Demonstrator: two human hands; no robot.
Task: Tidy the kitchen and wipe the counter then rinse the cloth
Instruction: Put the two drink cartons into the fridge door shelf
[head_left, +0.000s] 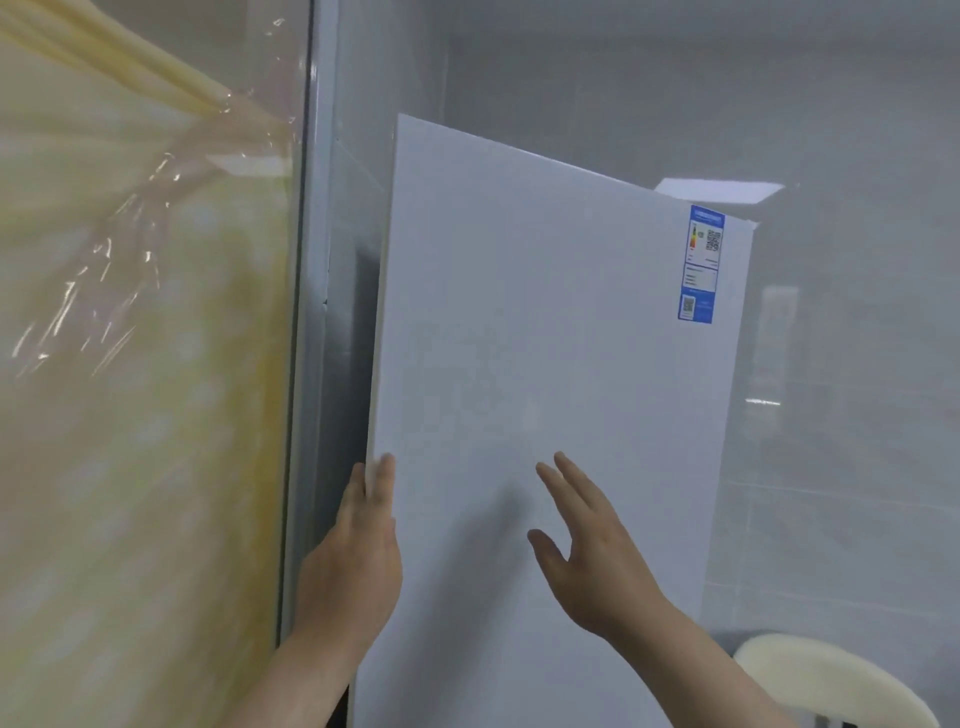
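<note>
– At the fridge, how many hands are showing?

– Two. The left hand (353, 561) is reaching up at the left edge of the one white fridge door (545, 312). The right hand (597, 561) is hanging in front of the door's face, lower middle.

– What are the left fingers (385, 483) doing?

– They are lying straight and close together, pointing up along the edge. One is sitting just left of the edge and the others are resting on the front. Nothing is curling round anything.

– And the right one?

– Its fingers (571, 483) are stretching out straight and slightly spread, thumb apart, holding nothing. It is casting a shadow on the door. Whether the palm is touching the door, I cannot tell.

– Where is the door standing?

– It is filling the middle of the view, upright, with a dark gap between its left edge and the grey frame (306, 312) beside it.

– Anything on it?

– One blue sticker (701, 262) is sitting near the top right corner; its print is too small to read.

– Around it?

– One yellow curtain (130, 415) is hanging at the left, with clear plastic film (156, 208) crinkling over it. A grey tiled wall (857, 364) is running behind. One pale chair back (831, 680) is showing at the bottom right.
</note>
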